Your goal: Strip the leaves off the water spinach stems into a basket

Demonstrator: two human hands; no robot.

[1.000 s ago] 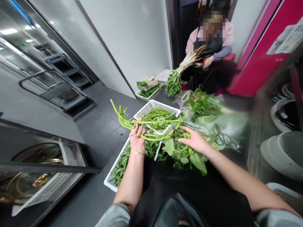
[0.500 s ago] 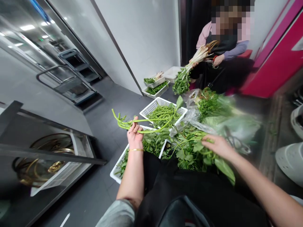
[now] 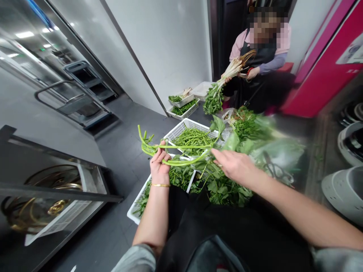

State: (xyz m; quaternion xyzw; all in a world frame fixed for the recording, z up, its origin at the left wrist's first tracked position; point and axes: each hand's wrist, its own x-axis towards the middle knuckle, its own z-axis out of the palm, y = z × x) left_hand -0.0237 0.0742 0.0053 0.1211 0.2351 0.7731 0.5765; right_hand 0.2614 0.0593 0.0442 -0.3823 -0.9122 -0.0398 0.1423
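My left hand (image 3: 159, 163) grips a long bundle of green hollow-stemmed water spinach (image 3: 181, 147) at its middle, and the stems stick out on both sides. My right hand (image 3: 234, 165) reaches in from the right with fingers extended, its fingertips close to the stems' leafy end. Below my hands, a white plastic basket (image 3: 138, 200) holds cut leaves, and a heap of leafy stems (image 3: 224, 187) lies on my dark apron (image 3: 215, 230). Farther ahead, another white basket (image 3: 181, 130) holds trimmed green stems.
A seated co-worker (image 3: 262, 47) holds a white-rooted bunch of greens (image 3: 224, 85). Small trays of greens (image 3: 183, 107) stand by the wall. A plastic bag of greens (image 3: 272, 155) lies to the right with black scissors (image 3: 273, 170). Steel shelving (image 3: 56, 192) stands left, white colanders (image 3: 346, 192) right.
My right hand has moved left from the leaf heap toward the stems. The bundle in my left hand now lies more level, and the view has shifted slightly.
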